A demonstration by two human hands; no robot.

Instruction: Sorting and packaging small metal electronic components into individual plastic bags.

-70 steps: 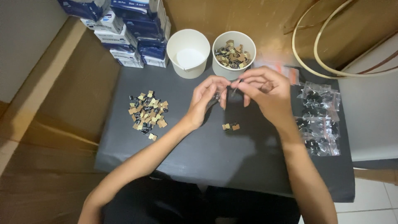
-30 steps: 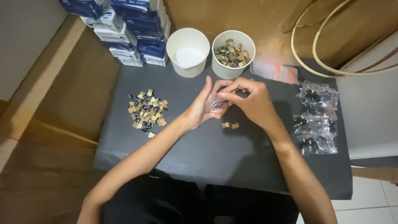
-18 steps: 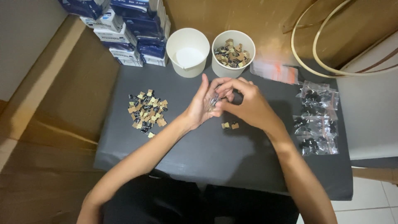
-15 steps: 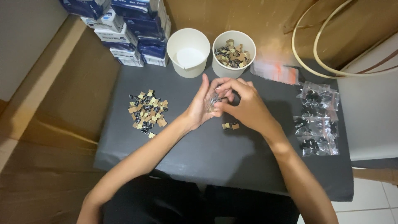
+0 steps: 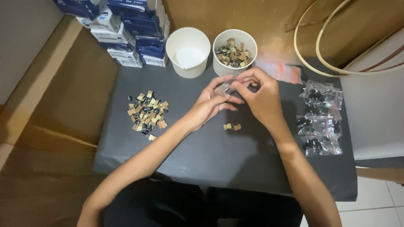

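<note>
Plainly the work is somewhere in its middle: the left hand [image 5: 206, 110] and the right hand [image 5: 261, 97] meet over the middle of the dark mat [image 5: 210, 159], fingertips pinched together on a small clear bag [image 5: 223, 88] held just near of the two paper cups. The bag sits between both sets of fingers, each hand closed on it; what is inside it is too small to tell. Already finished, by the look of it, are the filled clear bags [image 5: 322, 117] lying in a loose column at the right of the mat. Left to handle, as I judge it, are the heap of small black-and-tan parts [image 5: 146, 114] at the left, the two loose parts [image 5: 232, 126] just near of the hands, and the right cup [image 5: 234, 50], which is full of the same parts; the left cup [image 5: 188, 51] holds only something pale at its bottom. Compared with half a second ago, the left hand's fingers have curled in from a flatter, raised pose, and the right hand has shifted slightly far and right on the bag.
</note>
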